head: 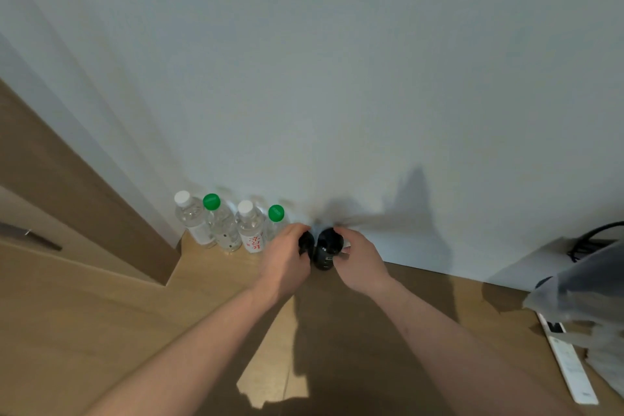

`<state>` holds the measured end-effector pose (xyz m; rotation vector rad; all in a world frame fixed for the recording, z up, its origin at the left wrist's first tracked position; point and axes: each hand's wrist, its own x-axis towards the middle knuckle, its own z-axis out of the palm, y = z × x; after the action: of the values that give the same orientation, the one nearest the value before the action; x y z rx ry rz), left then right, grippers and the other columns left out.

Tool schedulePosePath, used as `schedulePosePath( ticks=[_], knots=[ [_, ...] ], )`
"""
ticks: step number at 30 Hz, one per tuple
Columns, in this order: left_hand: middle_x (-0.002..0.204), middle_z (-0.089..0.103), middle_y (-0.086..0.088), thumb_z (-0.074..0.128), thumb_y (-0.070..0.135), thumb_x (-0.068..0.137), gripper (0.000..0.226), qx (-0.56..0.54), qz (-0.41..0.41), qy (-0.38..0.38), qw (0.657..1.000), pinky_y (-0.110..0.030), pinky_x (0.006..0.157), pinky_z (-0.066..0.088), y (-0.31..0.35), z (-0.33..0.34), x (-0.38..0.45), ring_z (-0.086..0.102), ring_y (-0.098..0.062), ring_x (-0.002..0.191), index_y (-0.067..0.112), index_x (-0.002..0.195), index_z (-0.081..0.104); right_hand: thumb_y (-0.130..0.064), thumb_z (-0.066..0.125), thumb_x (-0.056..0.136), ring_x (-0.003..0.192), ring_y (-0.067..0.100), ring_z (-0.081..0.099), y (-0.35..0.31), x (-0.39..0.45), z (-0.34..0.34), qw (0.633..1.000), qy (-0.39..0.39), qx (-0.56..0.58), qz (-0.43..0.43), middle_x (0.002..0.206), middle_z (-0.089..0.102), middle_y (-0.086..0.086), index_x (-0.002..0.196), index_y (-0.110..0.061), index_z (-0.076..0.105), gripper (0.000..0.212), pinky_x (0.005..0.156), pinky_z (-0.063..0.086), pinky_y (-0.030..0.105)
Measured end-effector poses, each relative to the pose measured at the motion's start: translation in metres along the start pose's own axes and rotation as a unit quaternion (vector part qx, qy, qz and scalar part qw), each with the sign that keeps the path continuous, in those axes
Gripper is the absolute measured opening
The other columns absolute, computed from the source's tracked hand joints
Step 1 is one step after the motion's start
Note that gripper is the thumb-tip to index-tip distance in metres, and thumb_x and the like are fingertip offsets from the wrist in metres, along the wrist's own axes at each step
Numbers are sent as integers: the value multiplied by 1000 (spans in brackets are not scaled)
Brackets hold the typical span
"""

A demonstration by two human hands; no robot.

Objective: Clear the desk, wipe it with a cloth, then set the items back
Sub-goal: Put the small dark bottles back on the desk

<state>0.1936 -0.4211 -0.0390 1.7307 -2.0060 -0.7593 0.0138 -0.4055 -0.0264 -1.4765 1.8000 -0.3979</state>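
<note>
**Both hands on two dark bottles by the wall**

Right at my fingertips are two dark bottles, side by side and touching or nearly so, standing on the wood surface (pixel 209 284) close against the white wall (pixel 337 78). My left hand (pixel 287 263) is wrapped around the left dark bottle (pixel 306 241), fingers curled over its top so I mostly just see a black sliver of it. My right hand (pixel 361 263) grips the right dark bottle (pixel 327 248), thumb on the near side, fingers round the far side. That one shows more: black body, a small pale label low down that's too blurry to read.

Just left of my left-hand fingers sits a row of four clear water bottles along the wall, all upright. Nearest is a green-capped bottle (pixel 276 218), partly hidden behind my knuckles. Next out is a white-capped bottle (pixel 250 226) with red lettering on its label, then a second green-capped bottle (pixel 221 223), then a second white-capped bottle (pixel 192 216) at the far end, beside a brown wood panel (pixel 84 186).

Well off to the right of my right hand, there's a long white remote-looking thing (pixel 570 368) lying flat, with a greyish plastic bag (pixel 587 290) over its far end and a black cable (pixel 587 236) behind that. Can't tell what's in the bag.
</note>
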Motion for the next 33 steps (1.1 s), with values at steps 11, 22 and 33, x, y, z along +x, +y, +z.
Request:
schedulePosePath(
  ticks=[11, 22, 33],
  knots=[
    [151, 43, 19, 71, 17, 88, 63, -62, 3, -44, 997, -33, 109, 49, -6, -40, -118, 53, -3, 126, 31, 146, 53, -18, 66, 97, 126, 5, 51, -6, -122, -19, 999, 3, 53, -11, 149, 47, -12, 156, -37, 38, 68, 111, 45, 28],
    [160, 32, 20, 71, 32, 92, 58, -9, 15, -87, 996, -37, 119, 37, 11, -65, -188, 57, -17, 130, 38, 145, 51, -32, 55, 104, 131, -10, 27, 10, -221, -25, 999, -34, 10, -18, 168, 17, -23, 159, -49, 23, 66, 118, 23, 22],
    [170, 10, 15, 66, 48, 94, 72, 107, 115, -165, 974, -39, 126, 26, 73, -59, -250, 23, -14, 154, 38, 157, 32, -45, 60, 101, 155, 2, 11, 45, -336, -55, 1000, 8, -4, -13, 166, 2, -35, 156, -58, 22, 68, 129, 20, 47]
  ],
)
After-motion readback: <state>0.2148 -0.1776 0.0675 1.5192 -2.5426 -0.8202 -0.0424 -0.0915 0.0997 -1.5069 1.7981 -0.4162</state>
